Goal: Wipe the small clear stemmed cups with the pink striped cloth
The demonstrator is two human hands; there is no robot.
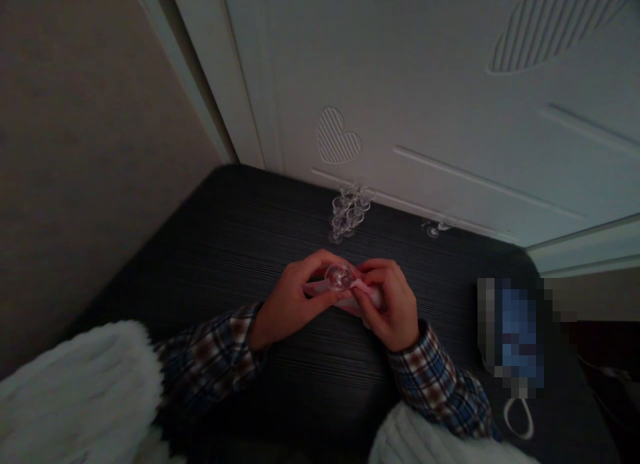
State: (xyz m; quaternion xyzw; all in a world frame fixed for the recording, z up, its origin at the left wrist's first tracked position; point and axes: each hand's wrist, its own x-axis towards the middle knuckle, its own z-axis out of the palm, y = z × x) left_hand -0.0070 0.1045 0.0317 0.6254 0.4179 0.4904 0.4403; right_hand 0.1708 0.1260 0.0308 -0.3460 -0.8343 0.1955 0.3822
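Near the middle of the view, my left hand is closed, its thumb and fingers pinching a clear suction cup. Close beside it, my right hand is closed on a pink cloth, with thumb and index finger at the cup's right side. Part of the pink cloth also shows under the left fingers. Both hands are just above the dark table. Beyond them, a cluster of clear suction cups stands against the white panel.
The dark table meets a white panel with heart reliefs. A few clear pieces lie at the back right. A pixelated blue object with a white loop is on the right side.
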